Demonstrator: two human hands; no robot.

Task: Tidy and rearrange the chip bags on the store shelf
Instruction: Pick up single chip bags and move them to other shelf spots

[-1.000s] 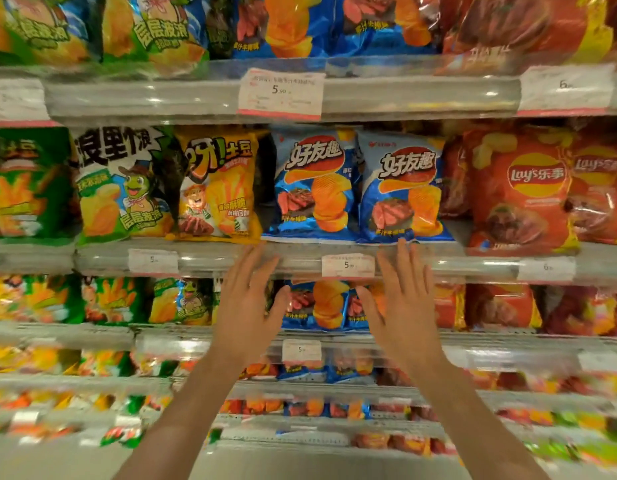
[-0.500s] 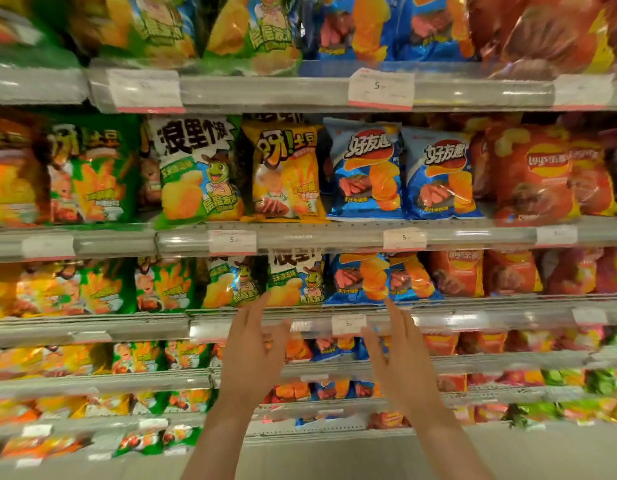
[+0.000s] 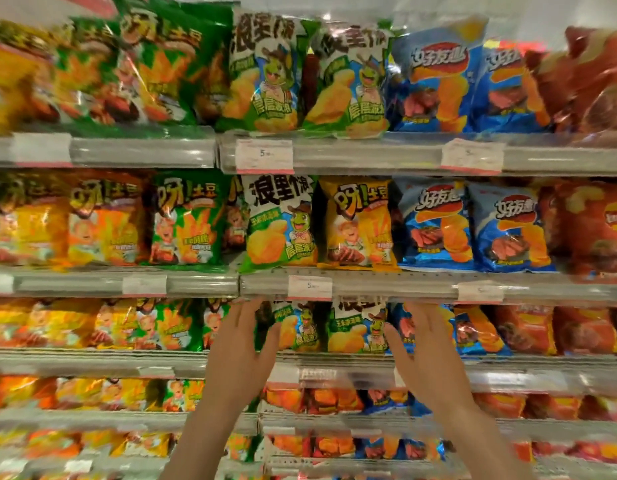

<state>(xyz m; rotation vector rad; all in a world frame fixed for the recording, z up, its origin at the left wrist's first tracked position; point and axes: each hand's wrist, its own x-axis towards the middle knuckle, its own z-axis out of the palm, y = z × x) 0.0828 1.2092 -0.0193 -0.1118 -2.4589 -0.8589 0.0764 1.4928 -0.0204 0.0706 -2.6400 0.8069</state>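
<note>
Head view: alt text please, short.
Two open hands, left hand and right hand, reach toward green chip bags on a store shelf, touching nothing clearly. Rows of yellow, green, blue and red bags fill the shelves above and below.

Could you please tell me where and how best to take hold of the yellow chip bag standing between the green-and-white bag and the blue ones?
Probably by the two side edges of the yellow chip bag, near mid-height, coming straight in from the front. It stands upright and face-out, puffed in the middle, with the green-and-white bag and a blue bag tight against its sides, so flat fingers should slip in there.
</note>
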